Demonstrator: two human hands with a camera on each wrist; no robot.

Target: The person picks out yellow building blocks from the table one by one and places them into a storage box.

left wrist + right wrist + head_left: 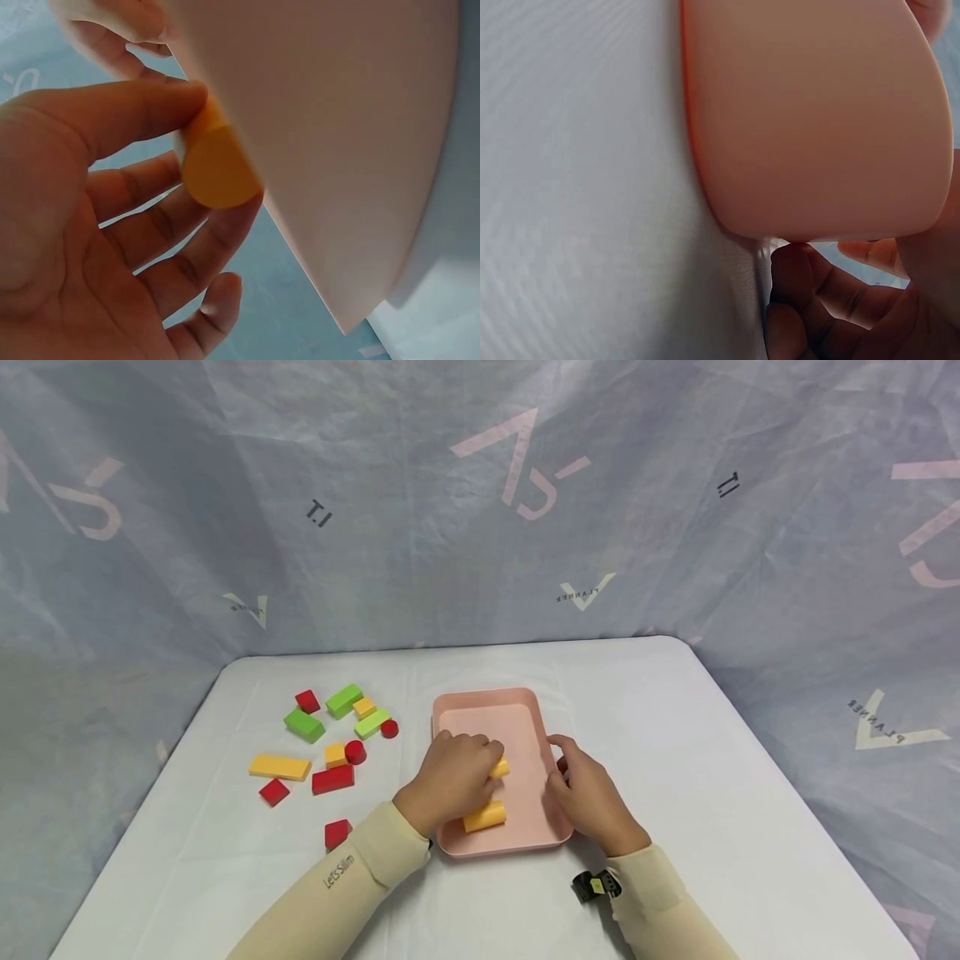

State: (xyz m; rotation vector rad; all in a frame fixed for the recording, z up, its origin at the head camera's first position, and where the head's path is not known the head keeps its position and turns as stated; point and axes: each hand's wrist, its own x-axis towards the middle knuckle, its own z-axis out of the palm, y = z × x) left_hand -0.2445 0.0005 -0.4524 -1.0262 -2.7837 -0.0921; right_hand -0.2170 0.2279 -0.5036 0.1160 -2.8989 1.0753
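In the head view, my left hand (459,777) reaches into a pink tray (517,835) from its left side. Thumb and fingertips pinch a yellow cylinder (221,169), whose round end faces the left wrist camera. A second yellow cylinder (485,817) lies on the tray floor, partly covered by the left wrist. On the tray's right side, my right hand (596,797) holds the wall. Its thumb is at the rim, and its other fingers (791,270) curl low outside, close to the tabletop.
Left of the tray, loose blocks are spread on the white table (675,735): green blocks (304,725), red blocks (333,779), a long yellow block (280,767) and red discs (356,752). A printed grey cloth (420,527) hangs behind the table.
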